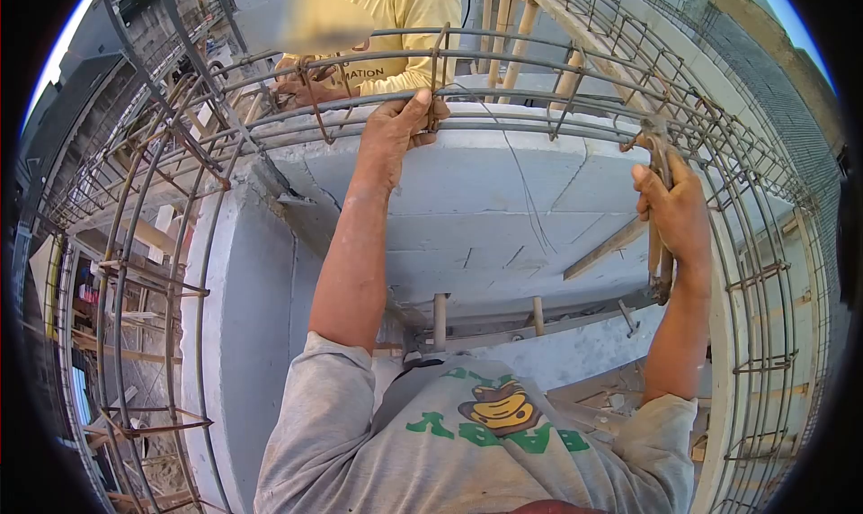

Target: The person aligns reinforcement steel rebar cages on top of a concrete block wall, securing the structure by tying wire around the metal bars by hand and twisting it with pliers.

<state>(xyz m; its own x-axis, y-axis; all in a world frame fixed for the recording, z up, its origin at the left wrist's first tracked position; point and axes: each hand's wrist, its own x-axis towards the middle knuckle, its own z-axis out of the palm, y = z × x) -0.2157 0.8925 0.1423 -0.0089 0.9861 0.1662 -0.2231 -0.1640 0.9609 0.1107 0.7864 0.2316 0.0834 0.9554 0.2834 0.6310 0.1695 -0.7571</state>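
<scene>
My left hand (402, 134) is closed around a rusty stirrup (438, 73) of the long rebar cage (503, 94) that lies along the top of the grey block wall (476, 177). Farther right, my right hand (676, 210) grips the handles of a rusty pair of pincers (661, 168). The head of that tool is up against the cage bars near the right corner. A thin wire (519, 168) hangs from the cage between my hands, in front of the wall.
Across the cage a co-worker in a yellow shirt (404, 37) has hands at the bars. Rebar cages run down the left (121, 316) and the right (773, 316). Wooden posts (514, 46) stand behind. Below are short stubs (440, 321) and a grey slab (566, 352).
</scene>
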